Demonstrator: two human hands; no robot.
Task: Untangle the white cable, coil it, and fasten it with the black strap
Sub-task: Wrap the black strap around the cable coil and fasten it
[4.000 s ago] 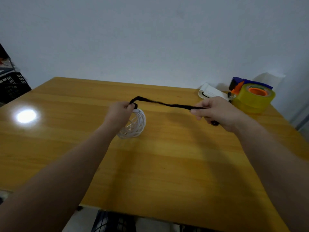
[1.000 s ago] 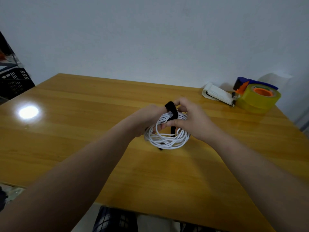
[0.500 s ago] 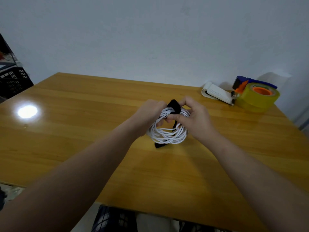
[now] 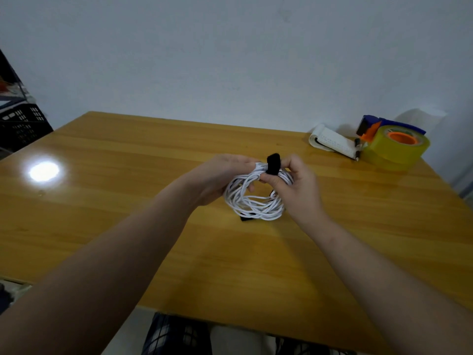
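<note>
The white cable [image 4: 256, 203] is wound into a round coil, held a little above the wooden table [image 4: 128, 190] near its middle. The black strap [image 4: 273, 163] wraps over the top of the coil, and a loose black end shows under the coil's lower edge. My left hand [image 4: 220, 178] grips the coil's left side with curled fingers. My right hand [image 4: 294, 185] pinches the strap and cable at the top, thumb pressed below the strap.
A yellow tape roll with an orange core [image 4: 395, 147] on a blue dispenser and a white notepad with a pen [image 4: 332, 143] sit at the table's far right. A dark crate [image 4: 20, 126] stands off the left edge. A light glare lies on the table's left part.
Four seconds ago the strap was stretched out between both hands. Since then it has been wound round the coil's top, and both hands have closed in on the coil.
</note>
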